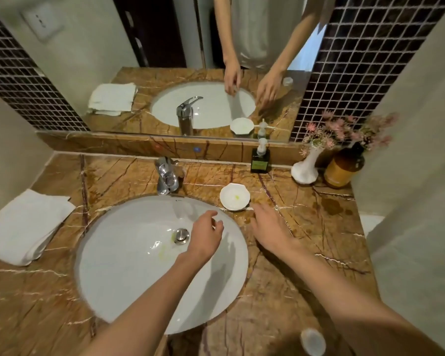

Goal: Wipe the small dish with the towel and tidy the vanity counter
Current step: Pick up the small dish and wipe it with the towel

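A small white dish [234,199] with a greenish smear sits on the brown marble counter [306,222], right of the tap at the sink's far right rim. A folded white towel [26,226] lies on the counter at the far left. My left hand [206,235] hovers over the white sink basin [129,263], close to the drain, fingers loosely curled and holding nothing. My right hand [270,227] rests flat on the counter just in front of the dish, fingers spread, fingertips a little short of the dish's rim.
A chrome tap [166,176] stands behind the basin. A dark pump bottle [260,160], a white vase with pink flowers [306,168] and an amber bottle [343,168] line the back right. A small white lid [312,341] lies at the front. Wet patches mark the counter. A mirror backs it.
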The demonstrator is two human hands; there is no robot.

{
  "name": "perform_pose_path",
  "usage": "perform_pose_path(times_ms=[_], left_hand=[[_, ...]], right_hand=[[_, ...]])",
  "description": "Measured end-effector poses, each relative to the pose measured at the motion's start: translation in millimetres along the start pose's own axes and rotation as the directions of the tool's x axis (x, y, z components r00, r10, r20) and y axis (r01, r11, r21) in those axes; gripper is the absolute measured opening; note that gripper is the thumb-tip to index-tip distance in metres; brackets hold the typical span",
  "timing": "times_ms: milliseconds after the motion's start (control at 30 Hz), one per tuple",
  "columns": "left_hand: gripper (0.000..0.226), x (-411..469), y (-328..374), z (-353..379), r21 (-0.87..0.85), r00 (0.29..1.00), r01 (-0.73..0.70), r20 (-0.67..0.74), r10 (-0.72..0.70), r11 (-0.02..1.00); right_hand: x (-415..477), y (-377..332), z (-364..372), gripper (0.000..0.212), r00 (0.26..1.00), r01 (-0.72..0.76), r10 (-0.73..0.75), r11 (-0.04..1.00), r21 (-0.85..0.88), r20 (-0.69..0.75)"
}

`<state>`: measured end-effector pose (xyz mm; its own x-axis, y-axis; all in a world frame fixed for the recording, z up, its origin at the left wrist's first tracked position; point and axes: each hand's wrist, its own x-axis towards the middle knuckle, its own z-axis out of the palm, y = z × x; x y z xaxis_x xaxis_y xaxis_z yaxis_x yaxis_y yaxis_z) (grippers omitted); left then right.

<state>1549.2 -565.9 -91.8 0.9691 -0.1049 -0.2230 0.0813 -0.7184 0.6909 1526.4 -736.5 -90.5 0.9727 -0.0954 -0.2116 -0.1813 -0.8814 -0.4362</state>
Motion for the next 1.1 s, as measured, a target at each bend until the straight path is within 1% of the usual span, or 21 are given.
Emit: perform_pose_path(times_ms=[67,133,200,300,333,400,467,500,533,667,767,833,933,1100], left_hand=[[0.028,9.2,3.5,11.1,-0.117,0.997,0.073,-0.026,-0.077,0.990],[0.017,16.1,5.0,25.8,-0.283,0.985,0.168,0.005,-0.174,0.944],[0.021,20.9,8.7,41.4,-0.419,0.961,0.272,0.073,-0.266,0.867],[0.029,28.5,16.4,67.0,-0.542,0.907,0.414,0.181,-0.380,0.731],[0.028,30.2,19.1,74.8,-0.576,0.884,0.457,0.211,-0.417,0.678],[0.020,34.3,22.8,86.7,-0.658,0.827,0.532,0.266,-0.496,0.533],[0.022,40.7,23.9,92.1,-0.730,0.779,0.559,0.299,-0.551,0.394],[0.024,44.3,23.9,92.9,-0.755,0.766,0.556,0.302,-0.567,0.349],[0.025,48.3,23.8,92.8,-0.769,0.758,0.550,0.296,-0.581,0.325],[0.027,64.1,22.5,89.4,-0.784,0.727,0.550,0.279,-0.627,0.288],[0.026,71.8,22.3,86.6,-0.798,0.701,0.550,0.282,-0.655,0.245],[0.026,72.2,23.2,86.0,-0.805,0.683,0.552,0.285,-0.673,0.219],[0.028,70.5,24.9,87.2,-0.830,0.675,0.530,0.287,-0.680,0.176],[0.015,62.8,20.6,82.6,-0.835,0.663,0.525,0.281,-0.694,0.163]], right_hand=[[25.1,2.5,0.8,0.053,1.000,-0.012,0.012,1.000,0.006,0.011],[50.9,4.7,0.6,0.057,1.000,-0.012,0.012,1.000,0.023,0.008],[78.7,5.5,-1.9,0.055,0.999,0.034,-0.034,0.999,0.007,0.024],[113.9,3.9,-6.2,0.058,0.983,0.161,-0.156,0.986,-0.052,0.093],[122.1,3.7,-6.0,0.058,0.975,0.196,-0.188,0.979,-0.063,0.117],[133.8,4.0,-1.2,0.056,0.959,0.247,-0.230,0.965,-0.087,0.165],[142.2,3.0,6.7,0.053,0.952,0.264,-0.243,0.959,-0.099,0.189],[145.6,2.3,10.3,0.051,0.951,0.267,-0.245,0.959,-0.099,0.186],[149.0,1.7,13.4,0.049,0.953,0.267,-0.248,0.959,-0.095,0.177],[159.0,1.9,19.9,0.040,0.961,0.240,-0.227,0.968,-0.073,0.158],[163.5,4.8,21.7,0.033,0.972,0.189,-0.187,0.982,-0.001,0.140],[165.1,7.4,22.0,0.032,0.977,0.147,-0.150,0.989,0.026,0.150],[165.9,11.0,20.6,0.032,0.978,0.114,-0.123,0.992,0.059,0.169],[161.7,6.9,17.1,0.027,0.977,0.108,-0.123,0.990,0.090,0.177]])
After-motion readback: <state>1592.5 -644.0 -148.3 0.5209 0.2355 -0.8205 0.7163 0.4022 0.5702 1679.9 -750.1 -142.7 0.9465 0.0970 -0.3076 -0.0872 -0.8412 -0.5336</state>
